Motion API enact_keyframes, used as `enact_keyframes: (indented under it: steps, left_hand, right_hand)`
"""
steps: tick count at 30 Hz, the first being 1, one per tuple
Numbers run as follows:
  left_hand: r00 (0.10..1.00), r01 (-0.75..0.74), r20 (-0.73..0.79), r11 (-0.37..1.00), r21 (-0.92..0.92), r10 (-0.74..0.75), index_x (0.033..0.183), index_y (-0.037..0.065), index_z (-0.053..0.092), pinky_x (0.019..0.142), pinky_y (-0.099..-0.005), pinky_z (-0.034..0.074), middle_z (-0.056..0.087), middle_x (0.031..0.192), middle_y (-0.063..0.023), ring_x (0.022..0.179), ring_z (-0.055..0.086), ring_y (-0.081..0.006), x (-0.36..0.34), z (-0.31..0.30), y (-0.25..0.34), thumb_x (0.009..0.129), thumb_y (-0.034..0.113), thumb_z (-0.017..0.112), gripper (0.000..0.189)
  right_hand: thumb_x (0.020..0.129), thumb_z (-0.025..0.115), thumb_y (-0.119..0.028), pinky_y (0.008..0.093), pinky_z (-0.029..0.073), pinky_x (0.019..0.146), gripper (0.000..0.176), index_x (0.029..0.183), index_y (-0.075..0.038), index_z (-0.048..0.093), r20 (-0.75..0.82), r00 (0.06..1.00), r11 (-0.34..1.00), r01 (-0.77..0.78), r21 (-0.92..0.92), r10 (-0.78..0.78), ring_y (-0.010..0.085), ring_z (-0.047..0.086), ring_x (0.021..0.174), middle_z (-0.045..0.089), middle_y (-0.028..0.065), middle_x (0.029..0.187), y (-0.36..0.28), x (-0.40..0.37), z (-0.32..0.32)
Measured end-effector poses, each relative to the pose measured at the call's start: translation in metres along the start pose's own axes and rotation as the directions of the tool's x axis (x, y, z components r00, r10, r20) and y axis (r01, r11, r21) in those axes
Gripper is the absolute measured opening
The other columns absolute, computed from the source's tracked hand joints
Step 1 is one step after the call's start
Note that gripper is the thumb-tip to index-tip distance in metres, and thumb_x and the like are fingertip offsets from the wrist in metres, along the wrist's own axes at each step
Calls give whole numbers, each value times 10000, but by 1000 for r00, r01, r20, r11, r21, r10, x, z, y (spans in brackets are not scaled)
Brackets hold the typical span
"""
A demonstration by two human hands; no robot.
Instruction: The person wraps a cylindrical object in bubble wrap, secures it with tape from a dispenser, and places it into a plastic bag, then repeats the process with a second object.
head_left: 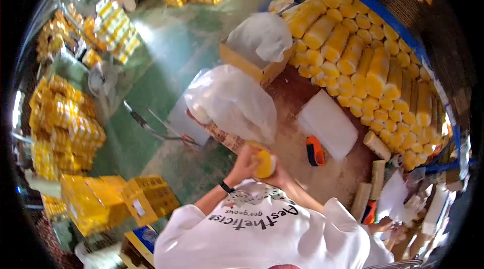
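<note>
Close to my chest, my left hand (pixel 244 164) is wrapped round a short yellow roll (pixel 264 163) with a whitish edge. My right hand (pixel 278 175) is closed on the roll's other side, its fingers partly hidden. Just beyond the hands stands a large clear plastic bag (pixel 234 100) in an open carton, with pale contents that I cannot make out. To the right, an orange and black tape dispenser (pixel 315 151) lies beside a white flat sheet or pack (pixel 328 124).
Yellow rolls (pixel 353 57) are piled on a blue-framed rack (pixel 398 27) at right. Another bagged carton (pixel 242 60) stands ahead. Taped yellow cartons (pixel 93 201) and a pallet-jack-like handle (pixel 146 125) are at left. A person's hand (pixel 396 233) shows at lower right.
</note>
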State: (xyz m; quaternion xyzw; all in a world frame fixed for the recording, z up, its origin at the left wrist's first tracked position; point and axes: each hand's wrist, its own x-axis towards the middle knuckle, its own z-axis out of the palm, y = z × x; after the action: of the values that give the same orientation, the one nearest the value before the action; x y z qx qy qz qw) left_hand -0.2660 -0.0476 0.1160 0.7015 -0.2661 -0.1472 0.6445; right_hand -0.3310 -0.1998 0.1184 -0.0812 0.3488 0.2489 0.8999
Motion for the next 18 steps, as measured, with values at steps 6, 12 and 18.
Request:
enact_keyframes:
  steps: [6, 12, 18]
  left_hand:
    - [997, -18, 80, 999, -44, 22, 1121, 3, 531, 870, -319, 436, 565, 1124, -116, 1035, 554, -213, 16, 26, 63, 868, 72, 559, 263]
    - [1000, -9, -12, 993, 119, 10, 1003, 17, 609, 765, -280, 488, 667, 947, -99, 856, 638, -178, 25, 31, 49, 811, -9, 539, 206]
    - [996, 87, -41, 980, 181, -81, 969, 32, 602, 661, -298, 499, 648, 858, -101, 754, 639, -218, 38, 41, 26, 823, 29, 574, 148]
  right_hand:
    - [800, 592, -518, 509, 418, 944, 595, 1275, -177, 482, 112, 994, 990, 4, -144, 13, 275, 512, 1143, 516, 71, 1275, -66, -57, -16]
    - [794, 638, -344, 538, 443, 912, 589, 1302, -116, 444, 45, 747, 701, 641, -312, -663, 256, 482, 1184, 489, 86, 1297, -181, -172, 63]
    - [823, 659, -328, 481, 372, 1012, 684, 1412, -163, 353, 482, -31, -479, 174, -860, -876, 325, 387, 1270, 370, 118, 1411, -420, -176, 57]
